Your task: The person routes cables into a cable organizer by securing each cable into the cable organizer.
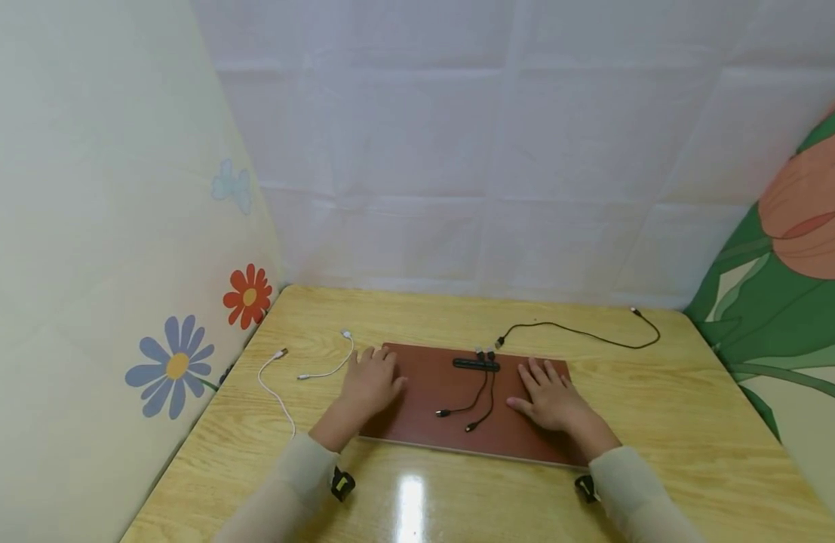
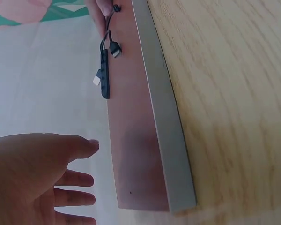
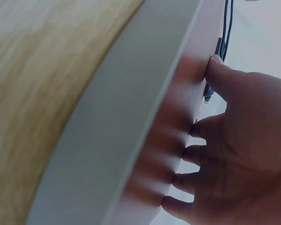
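Note:
A reddish-brown board [image 1: 417, 422] with a pale side edge lies between both hands. My left hand [image 1: 371, 383] is over its left end, fingers extended; in the left wrist view the thumb [image 2: 82, 147] points toward the board. On the right end, the fingertips of my right hand [image 1: 551, 400] touch the surface with the fingers spread, and nothing is gripped. A black cable clip strip [image 1: 466, 364] sits near the board's far edge. Two short black cables [image 1: 490, 403] run through it, USB plugs at the far side and small connectors toward me.
Two white cables [image 1: 271, 388] [image 1: 332, 371] lie on the wooden table [image 1: 458, 505] left of the board. Behind the board, a longer black cable [image 1: 587, 332] stretches to the right. A white sheet [image 1: 417, 151] hangs behind, with flower-printed sheets at both sides.

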### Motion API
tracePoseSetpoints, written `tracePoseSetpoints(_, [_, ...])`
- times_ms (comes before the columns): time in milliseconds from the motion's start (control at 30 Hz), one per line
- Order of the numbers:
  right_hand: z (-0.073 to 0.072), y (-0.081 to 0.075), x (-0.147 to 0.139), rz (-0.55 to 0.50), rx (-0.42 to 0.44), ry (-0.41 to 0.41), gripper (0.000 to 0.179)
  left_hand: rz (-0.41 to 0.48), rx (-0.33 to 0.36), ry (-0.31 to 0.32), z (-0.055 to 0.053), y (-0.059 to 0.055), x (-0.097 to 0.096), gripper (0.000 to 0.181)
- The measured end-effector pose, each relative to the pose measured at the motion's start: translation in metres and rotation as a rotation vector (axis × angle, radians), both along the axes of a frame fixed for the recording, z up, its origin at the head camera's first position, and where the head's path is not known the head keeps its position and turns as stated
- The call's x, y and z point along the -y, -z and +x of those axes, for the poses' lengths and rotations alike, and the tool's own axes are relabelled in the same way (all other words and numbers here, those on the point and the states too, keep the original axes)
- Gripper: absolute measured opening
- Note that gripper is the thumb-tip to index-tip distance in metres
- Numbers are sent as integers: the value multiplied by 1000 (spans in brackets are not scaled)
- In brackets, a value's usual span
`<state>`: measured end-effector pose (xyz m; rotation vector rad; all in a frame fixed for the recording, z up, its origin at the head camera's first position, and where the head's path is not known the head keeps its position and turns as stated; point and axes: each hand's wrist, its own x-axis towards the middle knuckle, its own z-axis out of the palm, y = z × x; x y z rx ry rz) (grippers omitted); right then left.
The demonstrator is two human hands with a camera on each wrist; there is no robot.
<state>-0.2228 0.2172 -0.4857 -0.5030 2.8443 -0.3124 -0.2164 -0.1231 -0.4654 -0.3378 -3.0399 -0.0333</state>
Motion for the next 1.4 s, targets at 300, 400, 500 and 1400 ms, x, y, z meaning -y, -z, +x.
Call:
tracePoseSetpoints(300, [0, 4, -3, 8, 4, 2, 78, 0, -12, -18, -2, 0, 13, 54])
tracePoseSetpoints(400, [0, 6, -3, 8, 1, 1, 78, 5, -17, -30, -4, 0, 16, 53])
tracePoseSetpoints(500, [0, 6, -3, 9, 2, 4, 77, 12, -13, -43, -6, -2, 19, 51])
tracePoseSetpoints(1400, [3, 1, 2, 18, 5, 18, 76, 21, 70, -153, -16, 2, 54, 43])
